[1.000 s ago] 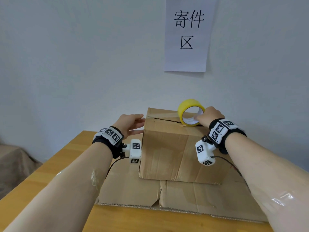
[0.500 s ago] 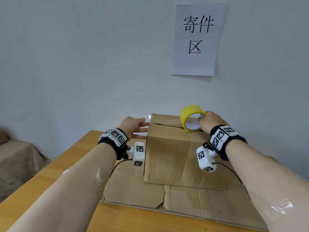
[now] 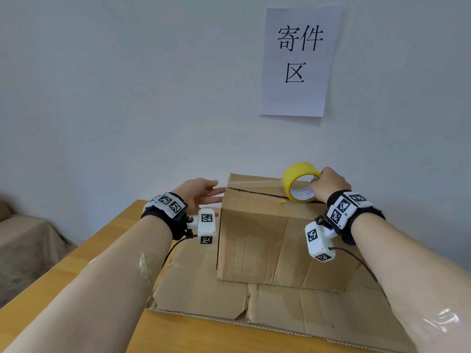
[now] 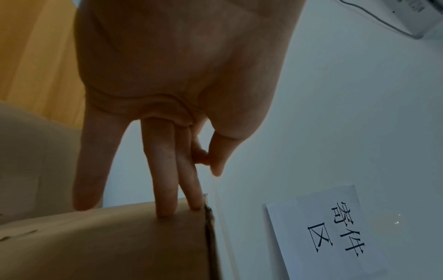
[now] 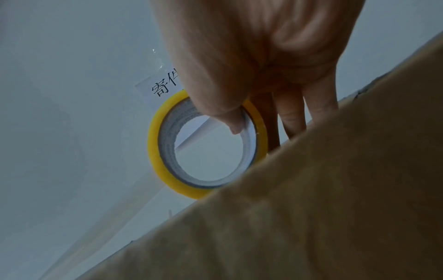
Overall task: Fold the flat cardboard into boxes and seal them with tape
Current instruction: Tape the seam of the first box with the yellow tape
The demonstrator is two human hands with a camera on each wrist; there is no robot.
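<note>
A folded brown cardboard box (image 3: 275, 240) stands on a flat cardboard sheet (image 3: 254, 299), its top flaps closed along a dark seam. My right hand (image 3: 328, 186) grips a yellow tape roll (image 3: 300, 180) standing on edge on the box top, thumb inside the core (image 5: 236, 123). A strip of clear tape (image 3: 257, 184) lies along the seam toward the left edge. My left hand (image 3: 204, 193) has straight fingers (image 4: 165, 189) pressing the box's upper left side (image 4: 107, 242) near the corner.
The sheet lies on a wooden table (image 3: 84, 268) pushed against a pale wall. A paper sign (image 3: 298, 62) with printed characters hangs on the wall above the box. A beige covered surface (image 3: 25, 240) sits lower, left of the table.
My right hand has carried the tape roll to the right along the box's top seam, drawing out more tape. My left hand stays at the box's left side.
</note>
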